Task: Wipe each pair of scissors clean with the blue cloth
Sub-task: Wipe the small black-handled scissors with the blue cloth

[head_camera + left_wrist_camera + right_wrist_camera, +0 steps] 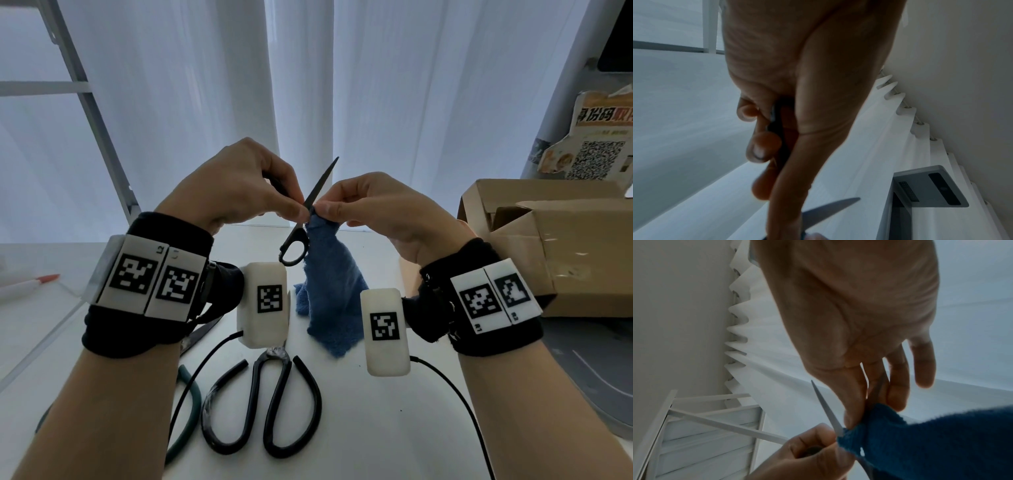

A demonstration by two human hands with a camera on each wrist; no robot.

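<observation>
On the near white table (pixel 376 428), large black-handled scissors (pixel 270 394) are lying with handles toward the viewer. Above them the blue cloth (pixel 329 291) is hanging, pinched by the right hand (pixel 376 212) against small black scissors (pixel 310 212), which the left hand (pixel 239 185) is gripping, open, one blade angling up and right.

- White pleated curtains (pixel 239 85) across the back, daylight glowing through.
- White table (pixel 376 428) in front.
- White metal frame (pixel 85 102) at left.
- Open cardboard box (pixel 555 240) at right.
- Pale wall (pixel 962 48) above curtain hooks.
</observation>
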